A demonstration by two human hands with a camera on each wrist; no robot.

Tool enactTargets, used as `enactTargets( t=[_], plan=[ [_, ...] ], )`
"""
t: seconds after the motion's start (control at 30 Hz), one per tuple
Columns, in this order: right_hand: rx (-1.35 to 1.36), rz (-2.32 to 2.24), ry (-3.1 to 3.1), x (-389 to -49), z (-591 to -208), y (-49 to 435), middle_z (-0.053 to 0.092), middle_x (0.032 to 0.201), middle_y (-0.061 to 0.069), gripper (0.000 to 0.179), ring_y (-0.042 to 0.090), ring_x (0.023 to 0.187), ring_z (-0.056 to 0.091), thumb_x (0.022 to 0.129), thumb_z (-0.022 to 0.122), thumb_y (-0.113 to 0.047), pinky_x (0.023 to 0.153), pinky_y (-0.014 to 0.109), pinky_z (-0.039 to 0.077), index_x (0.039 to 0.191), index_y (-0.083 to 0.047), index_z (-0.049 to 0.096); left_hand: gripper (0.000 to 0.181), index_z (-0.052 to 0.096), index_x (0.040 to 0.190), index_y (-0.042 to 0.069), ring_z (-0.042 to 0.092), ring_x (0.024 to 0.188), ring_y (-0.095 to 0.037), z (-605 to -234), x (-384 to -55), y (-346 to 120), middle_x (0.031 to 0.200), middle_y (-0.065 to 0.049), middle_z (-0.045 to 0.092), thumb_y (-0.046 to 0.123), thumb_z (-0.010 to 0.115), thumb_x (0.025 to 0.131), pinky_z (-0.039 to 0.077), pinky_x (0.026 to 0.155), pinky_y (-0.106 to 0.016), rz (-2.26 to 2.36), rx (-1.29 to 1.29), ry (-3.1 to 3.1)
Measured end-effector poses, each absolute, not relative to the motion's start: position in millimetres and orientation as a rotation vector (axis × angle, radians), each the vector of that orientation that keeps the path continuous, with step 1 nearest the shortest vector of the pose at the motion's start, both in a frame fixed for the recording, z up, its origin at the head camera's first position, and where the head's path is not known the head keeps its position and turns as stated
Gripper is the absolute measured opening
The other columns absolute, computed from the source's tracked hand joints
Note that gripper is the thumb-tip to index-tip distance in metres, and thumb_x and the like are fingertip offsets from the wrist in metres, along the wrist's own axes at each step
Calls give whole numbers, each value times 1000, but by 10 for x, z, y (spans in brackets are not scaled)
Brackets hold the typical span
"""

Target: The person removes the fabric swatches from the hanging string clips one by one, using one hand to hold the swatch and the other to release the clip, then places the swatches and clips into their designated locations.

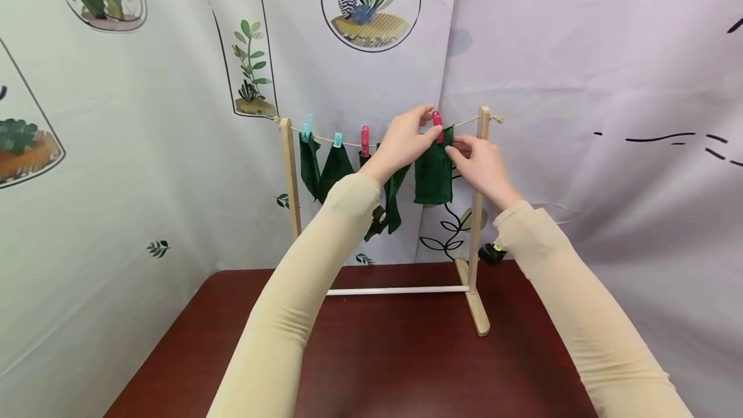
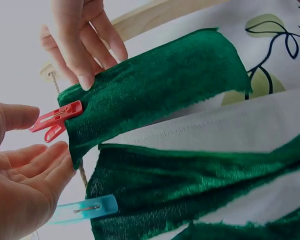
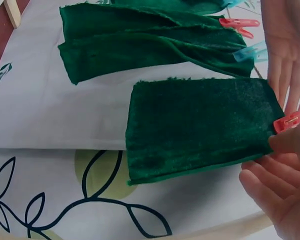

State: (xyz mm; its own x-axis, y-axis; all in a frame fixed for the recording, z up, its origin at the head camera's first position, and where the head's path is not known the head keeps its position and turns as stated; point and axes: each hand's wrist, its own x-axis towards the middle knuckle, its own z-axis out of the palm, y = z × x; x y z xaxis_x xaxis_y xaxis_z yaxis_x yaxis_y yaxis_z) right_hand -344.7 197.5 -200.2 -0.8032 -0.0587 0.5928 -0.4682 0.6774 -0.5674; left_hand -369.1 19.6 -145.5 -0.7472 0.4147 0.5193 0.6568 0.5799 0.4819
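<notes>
A green cloth [image 1: 433, 176] hangs from the cord near the right post, with a red clothespin [image 1: 438, 126] at its top edge. My left hand [image 1: 409, 140] is at this clothespin. In the left wrist view, its thumb is by one handle and its loosely extended fingers lie below, without a visible squeeze. At the cloth's right edge, my right hand [image 1: 482, 163] pinches the upper corner, thumb in front and fingers partly hidden behind. Beside it hangs another green cloth [image 2: 190, 165], held by a light blue clothespin [image 2: 85, 207].
A wooden post [image 1: 288, 176] stands left and another post [image 1: 477, 224] right, joined by a white rod [image 1: 400, 291] low down. More green cloth [image 1: 335, 166] hangs on the left under light blue and red clothespins. The rack stands on a dark red table [image 1: 371, 353] before a printed curtain.
</notes>
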Motion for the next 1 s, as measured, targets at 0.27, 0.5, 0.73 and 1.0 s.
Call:
enactTargets(
  t=[0.27, 0.5, 0.73, 1.0],
  plan=[
    [406, 1054, -2229, -3463, -1943, 1893, 69, 121, 23, 35, 36, 109, 68, 102, 60, -19, 93, 50, 53, 128, 5, 65, 48, 51, 146, 6, 60, 119, -20, -1434, -3741, 221, 130, -8, 64, 27, 60, 103, 49, 100, -28, -1014, -885, -2393],
    [382, 1075, -2213, -3452, -1961, 1888, 70, 118, 23, 34, 36, 107, 68, 102, 61, -19, 92, 50, 53, 126, 5, 66, 40, 58, 136, 3, 65, 110, -18, -1480, -3690, 224, 119, -9, 67, 24, 61, 102, 50, 96, -24, -1034, -947, -2315],
    [367, 1078, -2226, -3428, -1971, 1882, 71, 116, 21, 35, 35, 103, 69, 103, 59, -20, 89, 50, 54, 127, 4, 67, 30, 64, 126, 5, 65, 104, -17, -1521, -3652, 217, 113, -7, 69, 22, 63, 101, 50, 93, -21, -1056, -935, -2275],
    [369, 1054, -2217, -3422, -1964, 1883, 73, 111, 18, 30, 32, 96, 71, 102, 58, -19, 85, 46, 55, 121, 1, 70, 16, 68, 111, 7, 65, 95, -15, -1488, -3584, 223, 103, -4, 69, 18, 65, 100, 51, 86, -21, -1044, -934, -2231]
  ],
)
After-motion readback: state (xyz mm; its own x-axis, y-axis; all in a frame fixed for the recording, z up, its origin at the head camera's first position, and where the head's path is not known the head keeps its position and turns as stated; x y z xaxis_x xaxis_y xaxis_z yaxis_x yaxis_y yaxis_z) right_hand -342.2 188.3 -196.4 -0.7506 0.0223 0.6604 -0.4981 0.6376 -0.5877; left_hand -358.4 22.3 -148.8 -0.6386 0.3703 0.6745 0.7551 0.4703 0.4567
